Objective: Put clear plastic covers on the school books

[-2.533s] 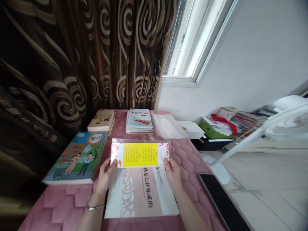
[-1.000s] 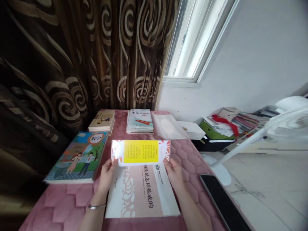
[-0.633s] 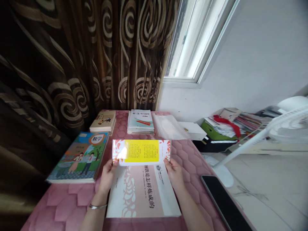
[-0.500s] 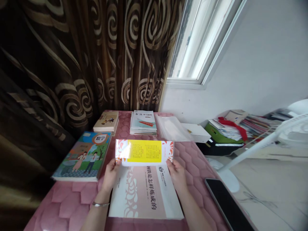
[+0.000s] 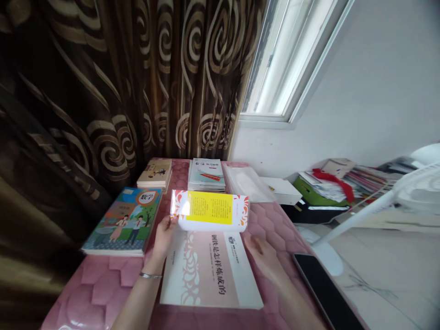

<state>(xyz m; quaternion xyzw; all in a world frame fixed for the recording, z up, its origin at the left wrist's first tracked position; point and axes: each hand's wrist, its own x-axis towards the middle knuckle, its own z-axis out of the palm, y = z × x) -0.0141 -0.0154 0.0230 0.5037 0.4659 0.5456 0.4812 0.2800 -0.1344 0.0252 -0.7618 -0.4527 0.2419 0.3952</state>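
Note:
A book [image 5: 213, 275] with a pink and white title page lies in front of me, turned sideways. Along its far edge stands a raised flap [image 5: 209, 208] with a yellow text panel and red patterned ends. My left hand [image 5: 166, 236] pinches the flap's left end and wears a silver bangle on the wrist. Beside the book's right edge, my right hand [image 5: 263, 256] is blurred and apart from the flap, its fingers partly curled and smeared by motion.
A maths book [image 5: 125, 222] lies at left, small brown books [image 5: 154, 173] behind it. Farther back are white booklets [image 5: 206, 174] and clear plastic sleeves [image 5: 247, 183]. A black phone [image 5: 325, 291] rests at the right edge of the pink table cover [image 5: 99, 284].
My right hand has let go of the flap and moved right and down. The flap's left end, in my left hand, has risen a little.

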